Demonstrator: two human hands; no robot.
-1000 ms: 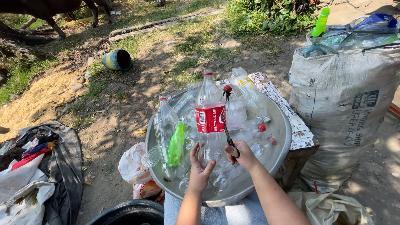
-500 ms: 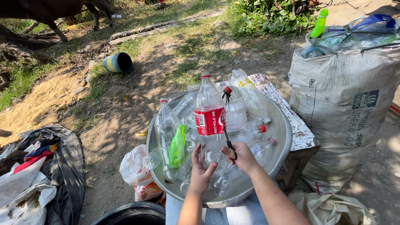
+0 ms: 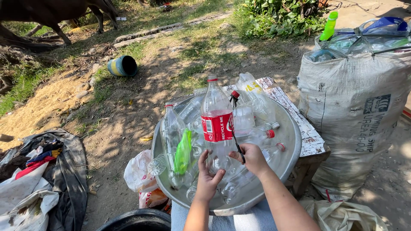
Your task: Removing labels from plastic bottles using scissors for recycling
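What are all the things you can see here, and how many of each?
Tall clear plastic bottle with red label and red cap: one, upright in the basin, held at its base.
Other clear plastic bottles: many, too jumbled to count, in the basin.
Green plastic piece: one, among the bottles.
Round grey metal basin: one, in front of the person.
Big grey woven sack: one, at right, stuffed with bottles.
Striped barrel-shaped container: one, on its side on the ground.
Pile of cloth: one, at lower left.
Left hand: on the bottle's base.
Right hand: holds a thin dark tool against the bottle.
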